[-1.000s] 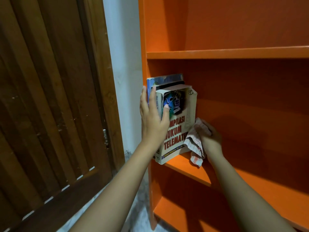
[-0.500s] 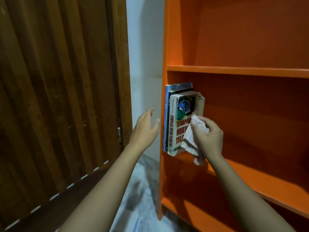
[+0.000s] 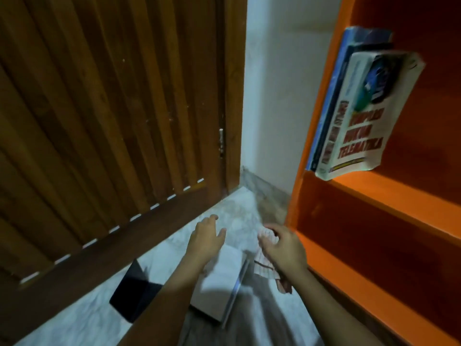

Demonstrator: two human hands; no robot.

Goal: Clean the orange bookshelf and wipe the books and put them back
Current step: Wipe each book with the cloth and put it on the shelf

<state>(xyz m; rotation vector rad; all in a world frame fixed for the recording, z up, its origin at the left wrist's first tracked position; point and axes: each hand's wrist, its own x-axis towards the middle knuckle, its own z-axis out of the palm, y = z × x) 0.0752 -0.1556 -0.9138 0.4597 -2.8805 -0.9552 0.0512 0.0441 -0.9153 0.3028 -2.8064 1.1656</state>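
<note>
The orange bookshelf (image 3: 389,196) fills the right side. Three books stand at the left end of one shelf; the outermost is a white book with red lettering (image 3: 361,116), with a blue book (image 3: 331,101) behind it. On the marble floor lie a white book (image 3: 222,288) and a dark book (image 3: 134,293). My left hand (image 3: 205,239) hovers low over the white book, fingers apart, holding nothing. My right hand (image 3: 282,248) is closed on a white cloth with red stripes (image 3: 268,268), just left of the shelf's bottom board.
A brown slatted wooden door (image 3: 112,121) covers the left side, with a white wall strip (image 3: 274,96) between it and the shelf. The grey marble floor (image 3: 239,211) runs between door and shelf.
Both hands have dropped from the shelved books to near the floor. The view has tilted down, bringing two books on the floor into sight. The cloth stays in my right hand.
</note>
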